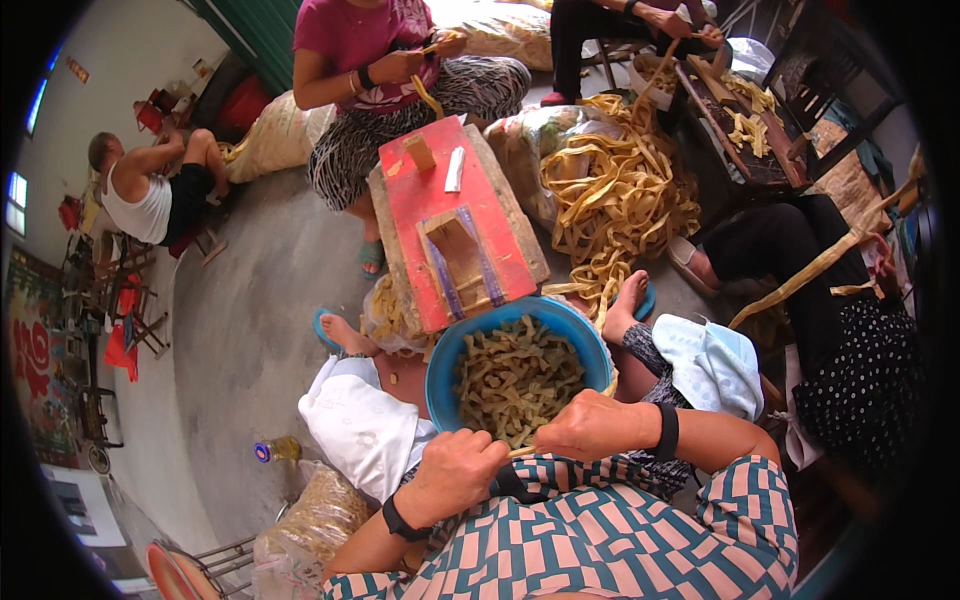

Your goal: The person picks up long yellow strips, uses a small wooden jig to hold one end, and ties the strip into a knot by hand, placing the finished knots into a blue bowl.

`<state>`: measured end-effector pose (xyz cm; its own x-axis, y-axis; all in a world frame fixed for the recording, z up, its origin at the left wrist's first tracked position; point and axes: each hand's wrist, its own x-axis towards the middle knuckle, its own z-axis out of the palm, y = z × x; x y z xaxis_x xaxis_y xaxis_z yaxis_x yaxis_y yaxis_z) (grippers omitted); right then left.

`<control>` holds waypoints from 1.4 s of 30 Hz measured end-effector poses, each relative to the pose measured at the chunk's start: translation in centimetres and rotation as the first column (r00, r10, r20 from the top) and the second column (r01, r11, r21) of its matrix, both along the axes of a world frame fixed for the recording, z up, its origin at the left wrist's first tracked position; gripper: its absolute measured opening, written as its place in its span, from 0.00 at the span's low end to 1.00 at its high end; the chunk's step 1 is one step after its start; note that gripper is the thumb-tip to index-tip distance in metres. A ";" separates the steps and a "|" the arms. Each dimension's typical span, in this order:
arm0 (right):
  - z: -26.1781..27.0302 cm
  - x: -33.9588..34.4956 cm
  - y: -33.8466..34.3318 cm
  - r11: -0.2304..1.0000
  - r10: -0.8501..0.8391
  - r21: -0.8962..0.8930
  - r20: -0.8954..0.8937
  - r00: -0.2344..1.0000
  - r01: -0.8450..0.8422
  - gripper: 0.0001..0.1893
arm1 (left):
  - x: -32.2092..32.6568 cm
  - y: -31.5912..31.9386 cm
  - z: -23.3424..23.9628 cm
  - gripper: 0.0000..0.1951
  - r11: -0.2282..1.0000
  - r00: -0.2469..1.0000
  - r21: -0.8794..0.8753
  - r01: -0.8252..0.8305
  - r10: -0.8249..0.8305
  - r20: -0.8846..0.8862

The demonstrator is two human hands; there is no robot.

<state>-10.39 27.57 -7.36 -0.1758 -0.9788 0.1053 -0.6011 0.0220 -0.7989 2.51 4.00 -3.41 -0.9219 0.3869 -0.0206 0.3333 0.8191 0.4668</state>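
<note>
My left hand (461,472) and my right hand (592,425) are close together above my lap, each gripping a tan strip (523,451) whose short span shows between them. Beyond my right hand, a similar strip (611,382) runs along the outside of a blue plastic basin (442,360) towards a heap of long tan strips (615,187) on the floor. Many short, twisted or knotted pieces (517,375) fill the basin, which stands between my legs. My fingers hide the ends of the held strip.
A red-topped bench (442,266) with wooden blocks stands beyond the basin. Co-workers' hands (397,66) hold strips; others sit around. A capped jar (277,450) and a plastic sack of pieces (322,510) are at my left. A dark wooden table (750,157) stands far right.
</note>
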 end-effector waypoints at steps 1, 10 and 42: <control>-0.2 0.2 0.1 1.000 0.020 -0.007 0.010 1.000 -0.020 0.05 | 0.3 -0.2 -0.1 0.06 1.000 1.000 -0.007 -0.020 0.020 0.010; 0.8 -4.5 -2.9 0.978 -0.203 -0.106 -0.309 0.929 0.179 0.07 | -4.1 -2.6 -1.2 0.11 0.886 0.959 0.369 -0.282 0.247 0.138; -3.4 -13.5 -2.7 0.707 -0.637 0.054 0.480 0.603 0.705 0.04 | -10.9 -9.7 -3.4 0.20 -0.244 0.749 0.730 -0.638 0.023 0.663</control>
